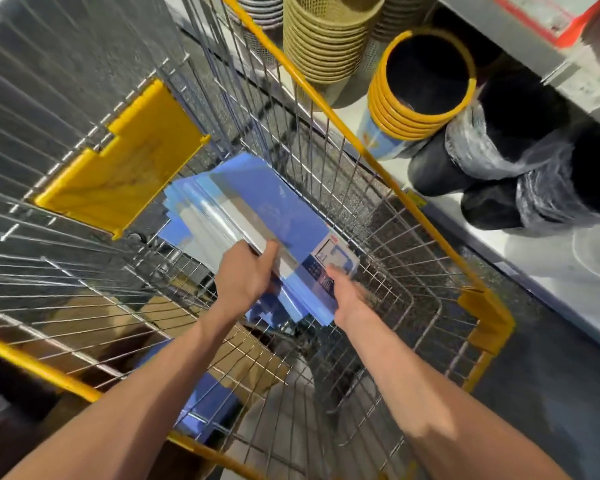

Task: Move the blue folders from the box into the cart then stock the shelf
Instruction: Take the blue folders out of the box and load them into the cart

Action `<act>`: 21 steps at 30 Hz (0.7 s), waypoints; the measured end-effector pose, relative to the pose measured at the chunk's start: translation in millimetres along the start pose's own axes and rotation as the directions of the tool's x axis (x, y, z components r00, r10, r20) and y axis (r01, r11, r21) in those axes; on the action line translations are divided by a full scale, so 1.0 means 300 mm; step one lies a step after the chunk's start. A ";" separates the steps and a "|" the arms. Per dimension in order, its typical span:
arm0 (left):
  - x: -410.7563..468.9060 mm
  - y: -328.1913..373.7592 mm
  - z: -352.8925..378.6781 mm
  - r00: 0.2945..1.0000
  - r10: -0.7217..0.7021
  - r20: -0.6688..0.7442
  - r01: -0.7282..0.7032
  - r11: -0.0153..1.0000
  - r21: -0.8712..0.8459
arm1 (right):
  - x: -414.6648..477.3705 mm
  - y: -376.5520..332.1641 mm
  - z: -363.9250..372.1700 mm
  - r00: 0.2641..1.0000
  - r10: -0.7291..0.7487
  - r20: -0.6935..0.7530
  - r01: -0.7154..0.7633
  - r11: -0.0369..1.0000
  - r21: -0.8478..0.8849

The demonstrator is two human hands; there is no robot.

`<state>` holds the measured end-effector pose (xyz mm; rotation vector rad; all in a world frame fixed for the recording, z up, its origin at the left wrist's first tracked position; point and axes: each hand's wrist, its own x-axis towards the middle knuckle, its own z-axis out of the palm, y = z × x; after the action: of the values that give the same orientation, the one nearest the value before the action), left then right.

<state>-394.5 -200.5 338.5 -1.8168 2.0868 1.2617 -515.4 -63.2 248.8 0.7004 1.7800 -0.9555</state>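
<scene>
- Blue folders [257,216]: one fanned stack, centre of frame, inside the wire cart [361,150], angled from upper left down toward the hands.
- Left hand [243,275]: grips the near edge of the stack, thumb on top, fingers tucked under.
- Right hand [347,292]: on the near right corner by the printed label [329,256], thumb on top, fingers hidden under the edge. It is motion-blurred, but reads as holding.
- Can't tell whether the far end of the stack already rests on the cart floor or is held clear of it.
- Cardboard box [250,362]: visible through the cart wire, lower centre. The blue patch in it [208,400] looks like more folders, so the box probably isn't empty yet.
- Shelf [499,237]: right side of frame, carries stacked bins [420,95] and wrapped dark tubs [499,161]. No blue folders visible on it.
- Progress, my read: mid box-to-cart transfer. This stack is in the cart or nearly down.
- Left to do: release this stack, bring over whatever is still in the box, then stock the shelf, which is not started as far as the frame shows.
- Yellow flap [118,174] on the cart, upper left, is clear of the stack.
</scene>
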 end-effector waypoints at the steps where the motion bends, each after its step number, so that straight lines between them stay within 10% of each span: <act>1: 0.012 -0.004 -0.012 1.000 -0.001 -0.029 0.001 1.000 0.011 | 0.002 -0.004 0.015 1.000 -0.006 0.005 0.006 1.000 0.005; 10: 0.030 -0.027 -0.096 0.998 0.015 -0.065 0.002 0.967 0.256 | -0.072 -0.073 0.090 0.976 0.041 0.212 -0.013 0.991 -0.133; 21: -0.084 0.003 -0.178 0.998 0.004 -0.060 0.000 0.998 0.062 | -0.350 -0.254 0.032 0.966 -0.156 0.206 0.222 0.908 -0.355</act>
<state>-365.3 -214.6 387.8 -1.8486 2.1337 1.1432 -532.4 -116.0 366.5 0.1958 1.8271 -0.7418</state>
